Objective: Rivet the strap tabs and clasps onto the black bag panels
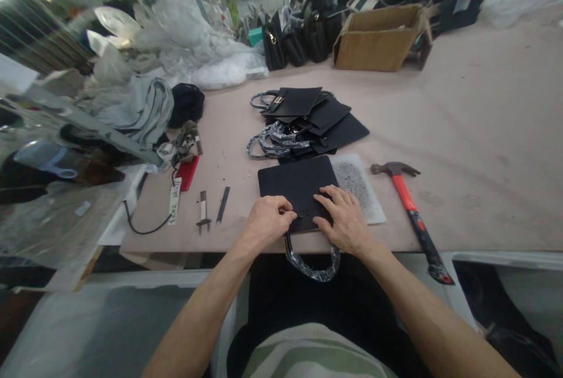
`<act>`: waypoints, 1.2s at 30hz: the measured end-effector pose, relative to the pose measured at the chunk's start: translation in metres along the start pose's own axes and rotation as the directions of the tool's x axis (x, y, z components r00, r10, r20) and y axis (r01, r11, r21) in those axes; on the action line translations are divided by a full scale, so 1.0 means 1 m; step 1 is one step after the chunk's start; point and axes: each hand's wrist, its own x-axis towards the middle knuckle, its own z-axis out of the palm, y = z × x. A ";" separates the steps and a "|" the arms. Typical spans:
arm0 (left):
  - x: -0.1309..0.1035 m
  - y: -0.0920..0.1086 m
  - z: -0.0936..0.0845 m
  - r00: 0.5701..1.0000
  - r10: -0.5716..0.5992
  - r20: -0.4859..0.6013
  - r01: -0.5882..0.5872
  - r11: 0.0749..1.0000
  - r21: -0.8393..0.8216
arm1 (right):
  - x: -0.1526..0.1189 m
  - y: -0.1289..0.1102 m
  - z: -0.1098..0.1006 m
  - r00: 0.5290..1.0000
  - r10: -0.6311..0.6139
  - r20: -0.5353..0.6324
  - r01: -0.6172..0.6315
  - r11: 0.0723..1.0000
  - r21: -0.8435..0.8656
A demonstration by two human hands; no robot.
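Observation:
A black bag panel (294, 181) lies flat near the table's front edge. Its handle (314, 272), wrapped in clear plastic, hangs over that edge. My left hand (270, 218) is closed in a pinch at the panel's lower left; a small dark tip shows at the fingertips, too small to name. Spread across the panel's right side are the fingers of my right hand (345, 213), holding nothing. Under the panel's right edge sits a white speckled slab (358, 187). A claw hammer (407, 199) with a red and black handle rests to the right.
Behind the panel is a pile of black bag panels (328, 114) with wrapped handles. Two small metal tools, one a dark strip (223, 205), lie left, near a red block (187, 174). Farther back stand a cardboard box (378, 40), black bags (275, 43) and plastic wrap (220, 64).

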 end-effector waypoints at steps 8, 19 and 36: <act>0.007 -0.001 0.033 0.999 -0.039 -0.032 0.030 0.968 -0.249 | 0.000 0.000 0.000 1.000 0.013 0.005 -0.013 1.000 0.013; 0.006 0.002 0.052 0.990 0.128 -0.065 -0.143 0.918 -0.369 | -0.002 0.001 0.000 1.000 0.006 -0.015 -0.005 0.999 0.032; 0.017 -0.006 0.044 0.985 0.003 -0.170 -0.120 0.719 -0.684 | -0.003 0.002 -0.001 1.000 -0.001 -0.008 0.002 0.999 0.041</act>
